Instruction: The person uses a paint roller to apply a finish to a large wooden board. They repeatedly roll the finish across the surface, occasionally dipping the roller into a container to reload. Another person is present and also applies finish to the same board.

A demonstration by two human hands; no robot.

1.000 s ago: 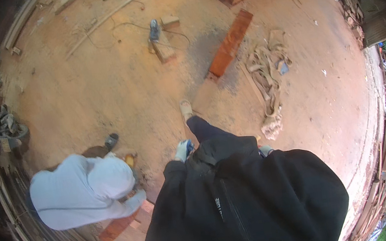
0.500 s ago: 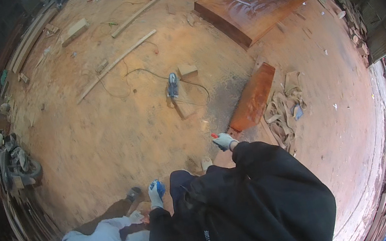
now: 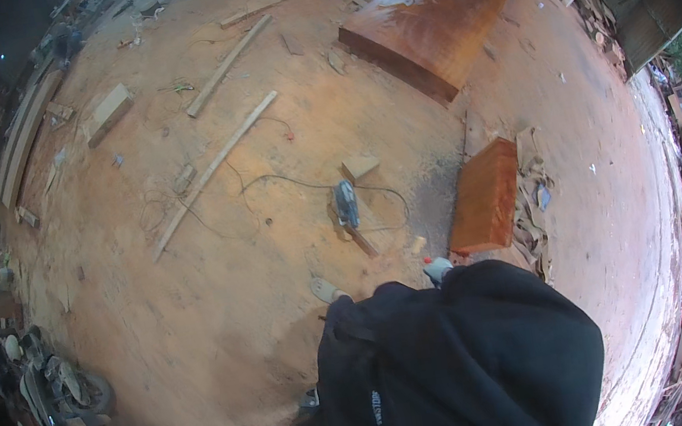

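My right hand (image 3: 438, 271), in a pale work glove, is closed on a small red-tipped object (image 3: 427, 260) whose kind I cannot make out. It is low, just in front of my dark jacket, near the bottom end of a reddish-brown wooden block (image 3: 486, 201). My left hand is out of sight; the jacket (image 3: 458, 362) fills that area. Ahead on the dirt floor, a grey-blue corded power tool (image 3: 346, 203) rests against a wood offcut.
A large, glossy reddish-brown slab (image 3: 440, 20) lies at the far right. Crumpled tan cloth (image 3: 534, 203) lies beside the wooden block. Long wood strips (image 3: 214, 176), a cable and a pale block (image 3: 108, 114) are spread leftward. Clutter with a wheel (image 3: 69, 386) stands at the left edge.
My view has turned and shifted. My left hand, earlier holding something blue, has gone out of view, as has the person in white. My right hand still holds the red-tipped object.
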